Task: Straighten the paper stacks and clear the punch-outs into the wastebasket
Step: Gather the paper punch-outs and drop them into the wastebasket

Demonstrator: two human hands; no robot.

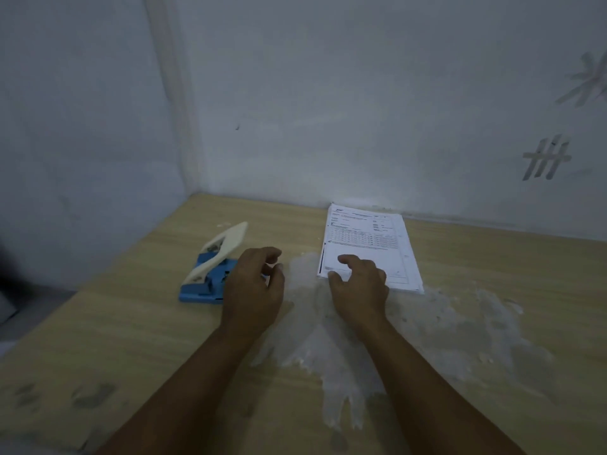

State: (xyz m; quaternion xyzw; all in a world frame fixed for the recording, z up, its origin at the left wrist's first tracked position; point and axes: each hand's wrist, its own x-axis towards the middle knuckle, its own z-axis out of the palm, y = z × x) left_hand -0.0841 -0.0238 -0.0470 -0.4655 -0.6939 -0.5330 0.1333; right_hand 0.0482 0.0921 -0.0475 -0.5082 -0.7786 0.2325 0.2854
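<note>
A stack of printed white paper (371,238) lies on the wooden table (131,323) near the back wall, with holes along its right edge. My right hand (358,284) hovers over the stack's near left corner, fingers spread and curled, holding nothing. My left hand (254,284) is beside a blue hole punch with a cream lever (210,267), fingers loosely curled and empty, covering the punch's right end. Small white specks, possibly punch-outs (226,223), lie near the back left of the table. No wastebasket is in view.
A large whitish smear (443,333) covers the table's middle and right. Grey walls meet in a corner behind the table, with tape marks (545,159) on the right wall. The table's left edge drops off to a dark floor.
</note>
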